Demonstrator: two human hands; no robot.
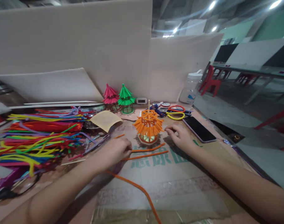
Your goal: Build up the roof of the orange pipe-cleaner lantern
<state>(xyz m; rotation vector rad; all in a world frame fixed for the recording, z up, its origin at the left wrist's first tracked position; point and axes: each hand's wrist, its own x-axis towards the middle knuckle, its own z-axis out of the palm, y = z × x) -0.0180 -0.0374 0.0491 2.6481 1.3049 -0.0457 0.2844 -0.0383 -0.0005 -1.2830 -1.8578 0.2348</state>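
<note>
My left hand [118, 148] is closed, its fingertips on an orange pipe cleaner [148, 150] that sticks out to the right. A second orange pipe cleaner [151, 154] lies just below it, and a long bent orange pipe cleaner [138, 186] runs toward the front edge. Right of centre, my right hand [179, 137] has its fingers curled in a pinch; whatever may be between them is hidden. Its fingertips are close beside a small orange pavilion [148, 126], which stands upright with a layered fringe roof and a thin stick rising from the top.
Piles of coloured pipe cleaners [44, 137] spread at left, near a tan square sheet [106, 120]. Behind stand a pink pavilion [110, 97] and a green pavilion [126, 99]. Scissors [176, 115], a phone [200, 129] and a clear bottle [190, 90] are at right.
</note>
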